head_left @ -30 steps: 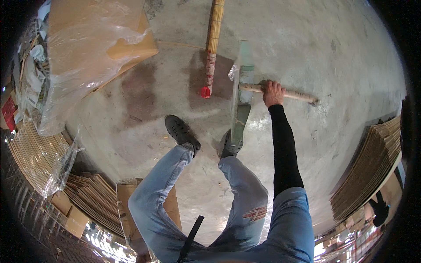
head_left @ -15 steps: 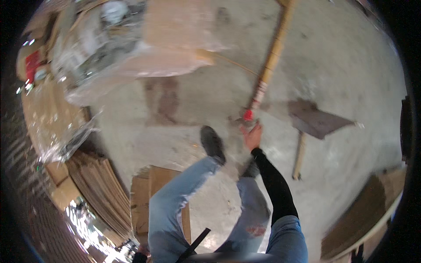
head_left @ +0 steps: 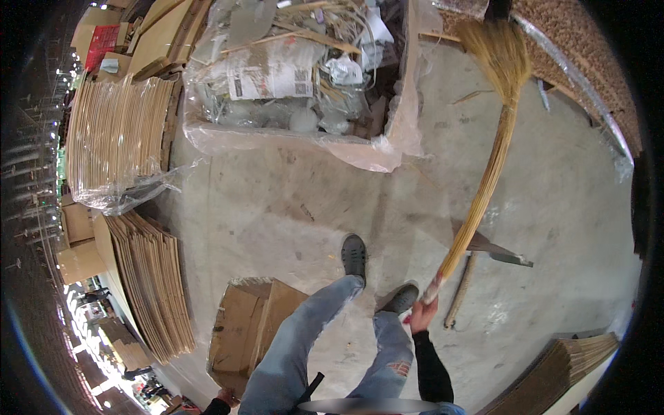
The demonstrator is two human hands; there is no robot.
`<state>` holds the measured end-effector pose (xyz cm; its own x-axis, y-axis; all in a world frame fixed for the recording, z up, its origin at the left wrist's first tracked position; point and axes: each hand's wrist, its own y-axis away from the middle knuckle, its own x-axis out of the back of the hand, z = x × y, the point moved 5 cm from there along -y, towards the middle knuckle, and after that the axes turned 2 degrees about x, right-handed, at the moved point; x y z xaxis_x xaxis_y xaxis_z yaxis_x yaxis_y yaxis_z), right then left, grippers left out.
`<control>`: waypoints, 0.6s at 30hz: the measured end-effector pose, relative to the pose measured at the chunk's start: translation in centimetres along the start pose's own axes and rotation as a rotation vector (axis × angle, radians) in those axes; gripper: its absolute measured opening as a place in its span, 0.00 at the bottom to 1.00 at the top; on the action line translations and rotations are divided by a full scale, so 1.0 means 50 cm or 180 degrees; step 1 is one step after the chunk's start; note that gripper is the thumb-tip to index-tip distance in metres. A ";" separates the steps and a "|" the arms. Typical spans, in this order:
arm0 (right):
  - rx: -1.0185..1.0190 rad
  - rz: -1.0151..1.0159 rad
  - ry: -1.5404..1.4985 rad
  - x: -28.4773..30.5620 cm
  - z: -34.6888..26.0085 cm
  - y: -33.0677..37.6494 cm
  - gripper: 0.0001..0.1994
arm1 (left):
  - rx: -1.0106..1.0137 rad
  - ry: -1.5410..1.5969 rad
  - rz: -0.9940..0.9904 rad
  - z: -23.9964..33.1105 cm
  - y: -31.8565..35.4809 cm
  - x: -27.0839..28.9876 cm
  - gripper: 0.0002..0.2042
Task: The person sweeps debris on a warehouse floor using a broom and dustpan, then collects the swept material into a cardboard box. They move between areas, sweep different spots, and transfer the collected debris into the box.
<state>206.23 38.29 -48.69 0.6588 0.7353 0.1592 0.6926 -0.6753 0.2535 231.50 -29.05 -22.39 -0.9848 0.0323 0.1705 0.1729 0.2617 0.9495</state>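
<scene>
Beside the right shoe (head_left: pixel 401 299), the right hand (head_left: pixel 423 317) grips the handle end of the broom (head_left: pixel 478 205), slanting forward past the dustpan (head_left: pixel 496 247); positioning it appears underway, likely requiring a firm hold next; the left hand's grip cannot be determined.

Broom (head_left: pixel 487 185): the stretch of handle inside my right hand (head_left: pixel 424 316) is covered by my own fingers. Behind the handle, part of the dustpan (head_left: pixel 505 254) is concealed. Well left of and below the broom, my left hand (head_left: pixel 227 397) shows too small to verify whether it grips the carton (head_left: pixel 237 332); my left leg (head_left: pixel 294 335) hides part of that carton. Above the broom's bristles, a dark object (head_left: pixel 498 10) is cut by the upper edge, unidentified. Left of the bristles, the waste box (head_left: pixel 408 83) is likewise cut. Below the broom, a grey shape (head_left: pixel 370 407) is blurred.
</scene>
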 end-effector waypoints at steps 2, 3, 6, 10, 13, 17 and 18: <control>-0.0627 -0.0170 -0.0056 0.076 -0.043 0.046 0.18 | 0.0174 0.1707 0.0114 0.012 0.025 0.030 0.14; -0.0491 -0.0379 0.0432 0.100 -0.079 0.047 0.16 | 0.0438 0.2917 0.0014 0.017 0.035 0.037 0.15; -0.0649 -0.0772 0.0568 0.096 -0.188 -0.006 0.16 | 0.0786 0.4431 -0.0077 0.044 0.058 0.051 0.17; 0.1199 -0.1361 0.1488 -0.018 -0.428 -0.159 0.22 | 0.0410 0.4116 -0.0020 0.067 0.071 0.067 0.20; 0.0796 -0.1960 0.1759 -0.088 -0.534 -0.246 0.31 | -0.0642 0.1967 0.0360 0.093 0.085 0.085 0.22; 0.0702 -0.2285 0.2264 -0.085 -0.622 -0.249 0.33 | -0.0222 0.4148 0.0059 0.083 0.106 0.064 0.21; 0.0654 -0.2327 0.2469 -0.062 -0.636 -0.232 0.33 | -0.0129 0.5034 -0.0130 0.087 0.109 0.056 0.19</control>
<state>186.82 45.65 -21.77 -0.2485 0.7503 0.6126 0.9254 -0.0028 0.3789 229.64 -23.32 -17.87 0.0157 -0.9772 0.2119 0.1736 0.2114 0.9619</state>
